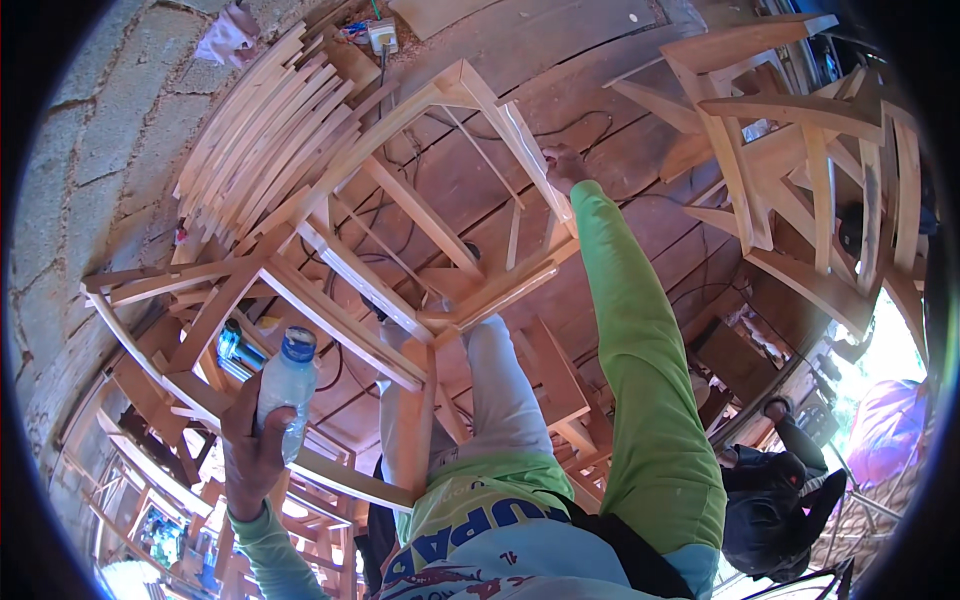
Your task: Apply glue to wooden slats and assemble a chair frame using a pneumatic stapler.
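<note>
Low on the left, one left hand [250,440] wraps its fingers round one translucent plastic bottle [290,380] with a single round blue cap. Farther ahead, one right hand [566,168] is at a rail of one angular wooden frame [365,280], smooth and white-streaked; whether it pinches anything cannot be told. Beyond lie many slim, curved wooden slats [270,140].

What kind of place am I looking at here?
Most likely a furniture or woodworking shop: there is a bare wooden frame in front of the person, a stack of curved wooden strips by the block wall, and more chair-like frames at the right.
</note>
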`<act>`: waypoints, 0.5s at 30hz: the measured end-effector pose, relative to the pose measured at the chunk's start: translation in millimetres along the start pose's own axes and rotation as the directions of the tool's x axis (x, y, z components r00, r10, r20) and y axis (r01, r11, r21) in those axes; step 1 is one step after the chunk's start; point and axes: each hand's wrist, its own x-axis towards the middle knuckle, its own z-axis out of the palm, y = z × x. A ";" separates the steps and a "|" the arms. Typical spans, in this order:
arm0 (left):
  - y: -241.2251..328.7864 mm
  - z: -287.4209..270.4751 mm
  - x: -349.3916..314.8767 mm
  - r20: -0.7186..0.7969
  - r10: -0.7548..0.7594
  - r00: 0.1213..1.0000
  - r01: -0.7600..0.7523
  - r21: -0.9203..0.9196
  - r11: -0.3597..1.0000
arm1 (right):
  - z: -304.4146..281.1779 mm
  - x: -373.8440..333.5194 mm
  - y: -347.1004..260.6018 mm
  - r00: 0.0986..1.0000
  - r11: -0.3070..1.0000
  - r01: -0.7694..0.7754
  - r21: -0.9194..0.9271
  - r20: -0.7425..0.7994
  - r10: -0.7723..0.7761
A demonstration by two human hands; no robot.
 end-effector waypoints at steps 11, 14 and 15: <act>4.2 -9.8 -17.4 -0.122 -0.083 0.989 0.068 -0.120 0.990 | 72.2 3.5 -205.9 0.859 0.133 -0.479 0.868 0.432 0.273; 4.5 -12.6 -25.1 -0.191 -0.043 0.981 0.017 -0.132 0.991 | 118.8 34.8 -281.2 0.724 0.128 -0.597 0.792 0.462 0.512; 2.4 -12.8 -28.1 -0.189 -0.072 0.979 0.044 -0.152 0.987 | 131.7 44.4 -298.2 0.730 0.104 -0.583 0.806 0.462 0.504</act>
